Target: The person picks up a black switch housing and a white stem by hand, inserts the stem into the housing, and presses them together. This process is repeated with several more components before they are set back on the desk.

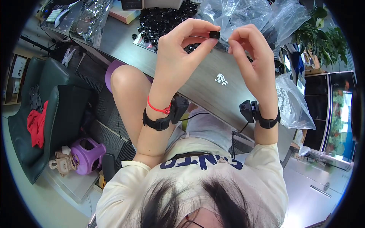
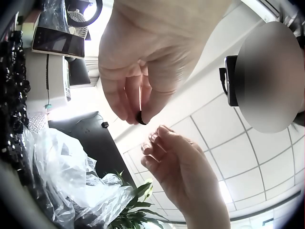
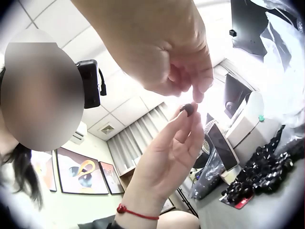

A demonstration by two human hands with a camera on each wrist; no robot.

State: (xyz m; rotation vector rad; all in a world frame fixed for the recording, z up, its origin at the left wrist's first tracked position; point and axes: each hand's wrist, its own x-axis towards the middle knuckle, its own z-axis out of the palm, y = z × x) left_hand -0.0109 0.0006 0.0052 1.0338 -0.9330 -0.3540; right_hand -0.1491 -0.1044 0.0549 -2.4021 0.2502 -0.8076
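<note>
My left hand [image 1: 176, 57], with a red cord bracelet [image 1: 159, 108] at its wrist, pinches a small black plastic piece [image 1: 215, 34] between thumb and fingertips above the table. In the right wrist view this black piece [image 3: 187, 109] sits at the left fingertips, just below the right hand. My right hand [image 1: 254, 53] hovers close beside it, fingers bent and thumb near the index fingertip. I cannot tell whether a tiny part is between them. Under the hands, a little cluster of small white pieces [image 1: 221, 79] lies on the grey table [image 1: 201, 81].
A large heap of black pieces [image 1: 156, 22] covers the back of the table. Clear plastic bags [image 1: 243, 15] lie behind the hands. Another bag with white pieces [image 1: 291, 102] is at the right edge. A green chair [image 1: 57, 76] stands to the left.
</note>
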